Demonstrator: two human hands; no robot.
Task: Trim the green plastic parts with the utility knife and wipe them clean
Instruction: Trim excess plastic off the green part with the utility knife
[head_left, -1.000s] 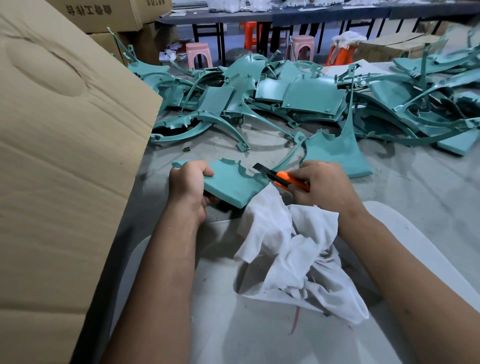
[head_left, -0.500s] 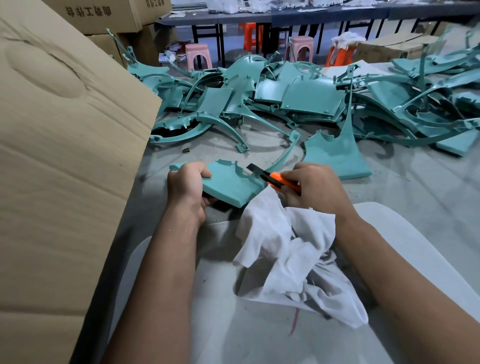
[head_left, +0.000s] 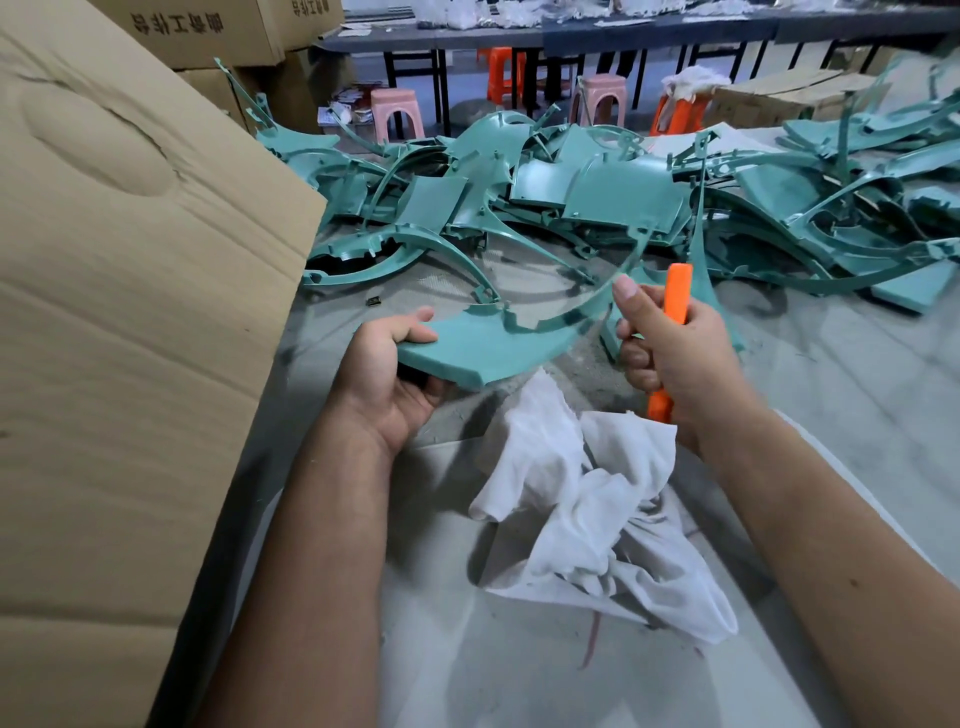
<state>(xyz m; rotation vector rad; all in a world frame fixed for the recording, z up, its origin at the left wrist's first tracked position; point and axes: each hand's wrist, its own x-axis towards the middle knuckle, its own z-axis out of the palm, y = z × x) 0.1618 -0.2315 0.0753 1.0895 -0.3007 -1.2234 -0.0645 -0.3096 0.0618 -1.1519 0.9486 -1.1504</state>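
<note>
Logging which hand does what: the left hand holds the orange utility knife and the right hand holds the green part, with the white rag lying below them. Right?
Not quite: the hands are swapped. In the head view the right hand grips the orange utility knife, and the left hand holds the green part. The white rag does lie below them.

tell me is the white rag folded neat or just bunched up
Bunched up. The white rag lies in a crumpled heap with loose folds on the work surface, below the green plastic part and between the forearms; neither hand touches it.
</note>
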